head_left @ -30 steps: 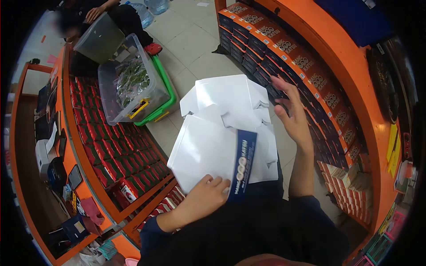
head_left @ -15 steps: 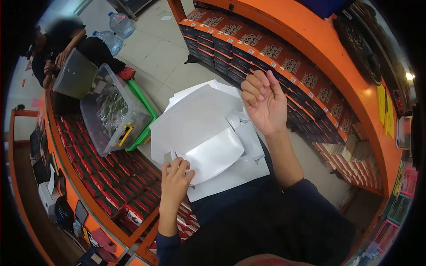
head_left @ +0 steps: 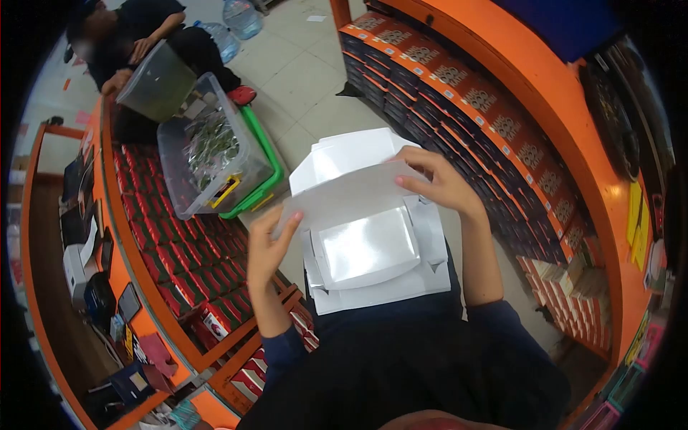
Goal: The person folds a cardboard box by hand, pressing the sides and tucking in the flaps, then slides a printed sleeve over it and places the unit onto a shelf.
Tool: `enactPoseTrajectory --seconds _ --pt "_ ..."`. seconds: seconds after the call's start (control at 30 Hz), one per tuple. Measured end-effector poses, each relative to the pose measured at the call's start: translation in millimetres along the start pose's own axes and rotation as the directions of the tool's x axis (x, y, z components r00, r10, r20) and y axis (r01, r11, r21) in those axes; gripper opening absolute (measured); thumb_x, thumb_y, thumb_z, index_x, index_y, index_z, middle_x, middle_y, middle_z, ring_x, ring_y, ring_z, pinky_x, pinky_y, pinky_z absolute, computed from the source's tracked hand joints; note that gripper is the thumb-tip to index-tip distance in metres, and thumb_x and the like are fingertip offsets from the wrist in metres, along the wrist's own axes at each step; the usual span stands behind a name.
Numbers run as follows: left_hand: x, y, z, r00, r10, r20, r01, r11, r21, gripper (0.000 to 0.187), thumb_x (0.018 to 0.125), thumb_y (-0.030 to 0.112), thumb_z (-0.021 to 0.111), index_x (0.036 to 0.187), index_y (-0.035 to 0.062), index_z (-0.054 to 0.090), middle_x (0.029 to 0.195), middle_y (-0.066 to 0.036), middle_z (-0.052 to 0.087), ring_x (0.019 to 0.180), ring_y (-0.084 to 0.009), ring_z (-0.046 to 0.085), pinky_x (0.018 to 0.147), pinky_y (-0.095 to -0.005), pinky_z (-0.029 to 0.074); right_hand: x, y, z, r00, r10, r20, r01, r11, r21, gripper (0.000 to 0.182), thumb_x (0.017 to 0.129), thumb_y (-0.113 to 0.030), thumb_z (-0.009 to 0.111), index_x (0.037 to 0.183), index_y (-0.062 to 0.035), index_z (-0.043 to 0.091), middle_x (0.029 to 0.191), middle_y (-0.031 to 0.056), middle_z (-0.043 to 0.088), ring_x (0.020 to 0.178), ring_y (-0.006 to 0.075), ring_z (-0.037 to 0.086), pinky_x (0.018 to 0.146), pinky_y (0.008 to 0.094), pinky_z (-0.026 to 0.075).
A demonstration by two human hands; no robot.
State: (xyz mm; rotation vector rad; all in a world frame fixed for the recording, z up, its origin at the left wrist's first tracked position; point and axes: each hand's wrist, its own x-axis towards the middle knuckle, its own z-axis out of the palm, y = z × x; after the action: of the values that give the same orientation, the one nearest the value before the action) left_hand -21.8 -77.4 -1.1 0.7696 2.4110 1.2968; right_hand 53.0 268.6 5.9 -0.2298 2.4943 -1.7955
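A partly folded white cardboard box (head_left: 369,247) rests on my lap, on top of other flat white cardboard blanks (head_left: 347,149). Its far panel, the lid flap (head_left: 351,190), stands raised. With thumb in front and fingers behind, my left hand (head_left: 269,240) grips the flap's left end. My right hand (head_left: 441,185) pinches the same flap near its right corner, its fingers curled over the top edge. Small side tabs of the box show at the left and right of its shiny inner base.
Stacked dark and orange boxes (head_left: 459,93) line a shelf at right. Red boxes (head_left: 165,244) fill the low orange shelf at left. A clear plastic bin (head_left: 175,175) with a green rim and bagged contents stands ahead left, where another person (head_left: 143,43) sits holding a translucent bin.
My right hand has come down from the air onto the lid flap. My left hand has moved from the box's near left side up to the flap, which is now lifted.
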Motion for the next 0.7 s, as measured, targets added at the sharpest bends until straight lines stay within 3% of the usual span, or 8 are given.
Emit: enactPoseTrajectory --seconds 0.07,0.17,0.23,0.3,0.37,0.43,0.53,0.7 --pt "0.5 5.3 19.9 0.993 -0.089 0.077 0.095 0.993 -0.07 0.054 0.088 0.009 0.066 0.139 0.001 0.048 0.13 -0.017 0.059 0.111 -0.0261 0.061 0.098 -0.0353 0.043 0.4 1.6 24.8 0.985 0.018 -0.17 -0.007 0.998 0.062 0.032 0.094 -0.018 0.061 0.122 0.0 0.061 0.106 0.0036 0.062 0.097 0.0121 0.055 0.089 0.027 0.043" --pt "9.1 49.2 78.8 0.901 -0.012 -0.434 -0.116 0.957 -0.267 0.034 0.091 -0.003 0.047 0.125 -0.0043 0.047 0.124 -0.016 0.05 0.119 -0.0242 0.048 0.106 -0.0352 0.032 -3.8 -26.7 74.1 0.89 0.176 -0.421 -0.036 0.947 0.32 0.034 0.096 -0.013 0.057 0.126 0.0028 0.055 0.108 0.0068 0.058 0.103 0.0143 0.053 0.096 0.0289 0.04" --pt "12.3 60.2 100.9 0.853 0.005 -0.522 -0.162 0.953 -0.256 0.029 0.091 -0.006 0.041 0.119 -0.0048 0.045 0.121 -0.015 0.046 0.119 -0.024 0.043 0.108 -0.0352 0.028 -11.6 -38.1 101.9 0.554 -0.123 -0.823 0.049 0.992 -0.115 0.047 0.093 -0.002 0.048 0.139 0.0029 0.039 0.104 0.0084 0.049 0.099 0.0151 0.047 0.095 0.0298 0.036" --pt "14.2 65.0 114.6 0.674 0.098 -0.732 -0.295 0.944 -0.146 0.025 0.094 0.001 0.042 0.119 -0.0004 0.041 0.116 -0.012 0.042 0.113 -0.022 0.042 0.105 -0.0316 0.028 -20.2 -28.9 107.6 0.578 -0.25 -0.777 0.183 0.967 -0.175 0.066 0.085 0.006 0.041 0.147 0.0016 0.02 0.098 0.0073 0.041 0.091 0.0145 0.039 0.088 0.0297 0.032" --pt "18.7 65.9 100.5 0.691 0.122 -0.713 -0.306 0.942 -0.136 0.025 0.093 -0.001 0.042 0.117 0.0004 0.041 0.113 -0.01 0.04 0.109 -0.0223 0.042 0.105 -0.0315 0.029 -12.8 -31.0 97.5 0.57 -0.353 -0.742 0.306 0.929 -0.207 0.076 0.08 0.007 0.041 0.149 0.0 0.011 0.091 0.0046 0.036 0.083 0.0137 0.035 0.079 0.0276 0.029" --pt "26.2 60.9 75.7 0.884 0.045 -0.465 -0.161 0.964 -0.212 0.028 0.092 -0.003 0.042 0.119 0.0016 0.042 0.116 -0.011 0.043 0.112 -0.0217 0.042 0.102 -0.0309 0.03 -7.7 -25.7 75.0 0.61 -0.262 -0.747 0.279 0.954 -0.107 0.067 0.083 0.008 0.039 0.148 0.0006 0.024 0.096 0.008 0.044 0.092 0.017 0.042 0.087 0.0299 0.033" --pt "22.4 40.4 50.4 0.939 0.114 -0.324 -0.112 0.993 0.024 0.033 0.092 -0.007 0.042 0.123 0.0022 0.05 0.121 -0.015 0.056 0.114 -0.0275 0.053 0.1 -0.0344 0.038 -12.6 -6.2 42.6 0.839 -0.082 -0.538 -0.051 0.972 -0.228 0.049 0.09 0.011 0.043 0.134 -0.0061 0.056 0.114 0.0132 0.059 0.111 0.0288 0.052 0.1 0.035 0.039" --pt "-11.9 44.3 47.6 0.989 -0.119 -0.088 0.125 0.99 0.07 0.043 0.1 0.006 0.047 0.143 0.0108 0.047 0.127 -0.02 0.056 0.114 -0.0341 0.059 0.095 -0.0396 0.048 -37.3 -21.3 49.2 0.884 0.221 -0.411 -0.28 0.956 -0.087 0.044 0.096 0.001 0.044 0.138 -0.0077 0.052 0.123 0.0167 0.058 0.122 0.0332 0.051 0.102 0.0388 0.039"
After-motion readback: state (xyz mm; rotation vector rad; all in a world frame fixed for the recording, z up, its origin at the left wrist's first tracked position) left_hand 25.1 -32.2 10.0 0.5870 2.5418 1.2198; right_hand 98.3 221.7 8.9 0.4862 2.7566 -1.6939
